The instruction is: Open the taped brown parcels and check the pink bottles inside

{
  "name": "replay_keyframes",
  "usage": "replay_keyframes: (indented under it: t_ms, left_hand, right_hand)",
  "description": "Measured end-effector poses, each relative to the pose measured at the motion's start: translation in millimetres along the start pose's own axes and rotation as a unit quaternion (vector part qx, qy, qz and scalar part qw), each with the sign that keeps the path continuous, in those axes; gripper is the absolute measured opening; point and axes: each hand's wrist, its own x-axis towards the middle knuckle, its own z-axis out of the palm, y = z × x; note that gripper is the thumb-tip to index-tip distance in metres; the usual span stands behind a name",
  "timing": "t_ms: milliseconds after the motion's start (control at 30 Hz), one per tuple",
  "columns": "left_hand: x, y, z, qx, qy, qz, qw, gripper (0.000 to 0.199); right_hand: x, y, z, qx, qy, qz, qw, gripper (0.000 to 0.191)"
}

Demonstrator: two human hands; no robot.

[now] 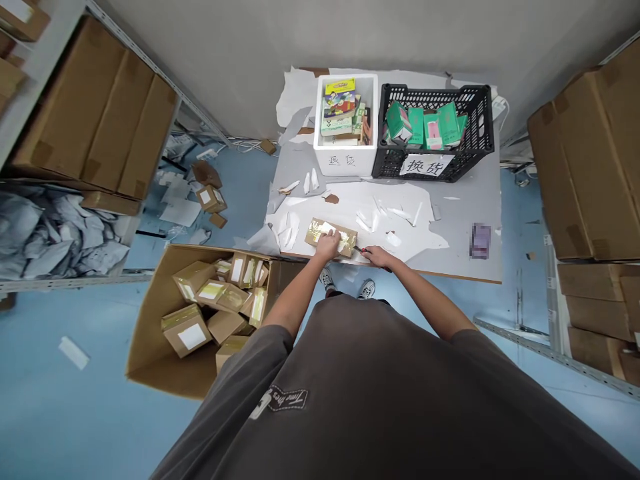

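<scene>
A small taped cardboard box (317, 230) lies near the front edge of the table. My left hand (328, 245) rests on its top and grips it, fingers bent over the tape. My right hand (379, 257) is closed around a utility knife (359, 250), dark with a red part, its tip end at the right end of the box. The blade itself is too small to make out. Torn white paper scraps (367, 220) lie just beyond both hands.
A white foam bin (345, 163) with packets and a black crate (430, 167) with green boxes stand at the back. A large carton (150, 347) of parcels is at left. A blurred purple item (481, 241) lies right. Shelves (170, 100) flank the table (470, 200).
</scene>
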Motion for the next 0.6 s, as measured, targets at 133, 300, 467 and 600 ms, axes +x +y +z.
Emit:
replay_keyframes:
  t_ms: [133,300,467,600]
  left_hand:
    - [3,0,-2.6,0.015,-0.008,-0.003,1.0,0.091]
    - [2,0,-2.2,0.012,-0.011,-0.004,1.0,0.093]
    - [-1,0,1.3,0.018,-0.009,-0.005,1.0,0.093]
    - [-3,1,3.8,0.019,-0.01,-0.013,1.0,0.097]
  right_hand:
    - [-8,4,3,0.109,-0.019,0.026,0.994,0.029]
    - [-1,-1,-1,0.091,0.009,0.005,0.996,0.029]
    - [17,-14,-4,-0.049,0.014,-0.02,0.999,0.027]
    - [19,-11,-10,-0.094,-0.011,-0.003,0.996,0.031]
